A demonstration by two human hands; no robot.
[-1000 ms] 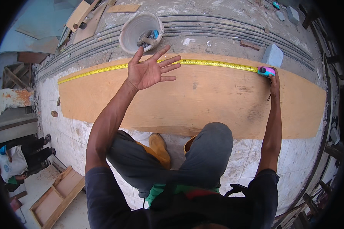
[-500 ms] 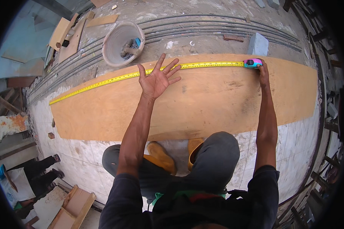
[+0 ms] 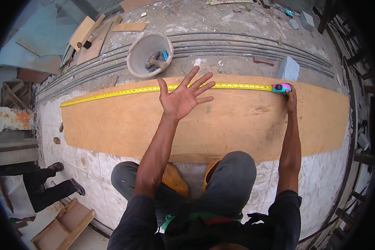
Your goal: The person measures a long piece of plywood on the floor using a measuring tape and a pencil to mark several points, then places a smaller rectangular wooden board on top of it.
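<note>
A large plywood sheet lies flat in front of my boots. Along its far edge runs the extended yellow blade of a tape measure, reaching the sheet's left end. The pink and teal case of the tape measure rests near the far right part of the sheet, with the fingers of my right hand closed around its right side. My left hand is raised over the sheet, palm up and fingers spread, holding nothing. It hides part of the blade behind it.
A whitish bucket with small metal pieces stands beyond the sheet, beside long metal rods. A pale blue block sits behind the tape case. At left, another person stands near a wooden box frame.
The view has shifted, so the sheet and bucket appear lower and further right. Both hands keep their poses, the right still on the tape measure. The person at left has moved their legs.
</note>
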